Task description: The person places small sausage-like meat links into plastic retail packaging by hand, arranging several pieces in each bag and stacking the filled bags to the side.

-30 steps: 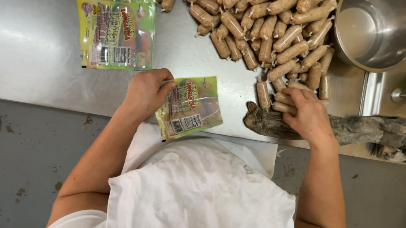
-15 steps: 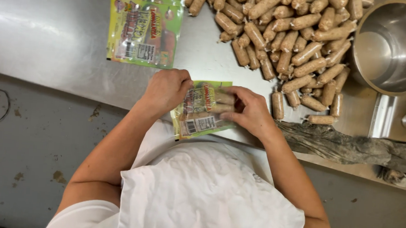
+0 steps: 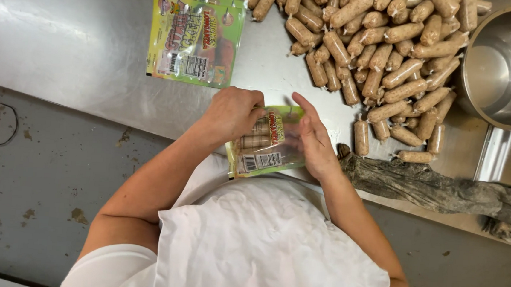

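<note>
Both bare forearms reach toward twelve o'clock, elbows bent, the left hand (image 3: 232, 113) curled with knuckles up and fingers closed, the right hand (image 3: 311, 140) flatter, fingers extended toward eleven o'clock.
</note>
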